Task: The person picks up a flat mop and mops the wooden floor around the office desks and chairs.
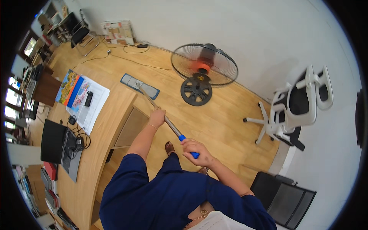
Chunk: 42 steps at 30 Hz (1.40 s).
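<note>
Two hands on one mop, biggest stuff first:
floor (230, 115): wood, mop head sits flat on it, betw table and fan
table (111, 115): curved wood, on person's left; papers + laptop on top
fan (203, 65): standing fan, just past the mop head, to its right
mop pole (163, 117): long axis runs from the hands up and left to the pad, slanting away from the body
mop head (140, 86): blue flat pad, ahead and left of both hands
left hand (157, 114): wrapped round the metal shaft, nearer the pad
right hand (195, 149): closed on the blue grip at the top end, closer to the body
</note>
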### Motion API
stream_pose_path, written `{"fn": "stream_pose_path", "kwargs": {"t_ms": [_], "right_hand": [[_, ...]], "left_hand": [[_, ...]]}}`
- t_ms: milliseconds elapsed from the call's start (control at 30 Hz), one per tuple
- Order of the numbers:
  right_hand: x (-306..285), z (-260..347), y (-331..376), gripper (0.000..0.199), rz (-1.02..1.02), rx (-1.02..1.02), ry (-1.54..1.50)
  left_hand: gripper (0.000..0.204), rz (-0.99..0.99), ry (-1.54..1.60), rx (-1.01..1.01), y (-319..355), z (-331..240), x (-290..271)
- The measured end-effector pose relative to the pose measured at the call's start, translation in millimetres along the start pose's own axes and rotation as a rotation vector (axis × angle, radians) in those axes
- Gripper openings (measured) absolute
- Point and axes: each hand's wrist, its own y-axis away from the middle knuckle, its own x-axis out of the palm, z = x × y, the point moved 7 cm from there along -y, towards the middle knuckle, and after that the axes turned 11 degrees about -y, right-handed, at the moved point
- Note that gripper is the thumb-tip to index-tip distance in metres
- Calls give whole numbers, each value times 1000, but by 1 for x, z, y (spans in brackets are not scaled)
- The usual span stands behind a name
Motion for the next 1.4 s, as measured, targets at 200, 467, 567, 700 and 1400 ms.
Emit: {"fn": "stream_pose_path", "kwargs": {"t_ms": [200,467,567,700,1400], "right_hand": [[-75,108,142,8,-90,125,-10],[-136,299,362,23,-755,66,193],[-121,351,418,27,-971,-88,344],[-100,378,460,29,-1207,-317,448],[63,261,280,21,-503,-191,34]], "left_hand": [[20,-31,318,496,59,-189,-58],[9,9,666,993,183,-468,-144],[15,76,644,1172,225,-535,-186],[23,179,745,1382,253,-559,-223],[30,-193,624,855,239,-281,-90]]}}
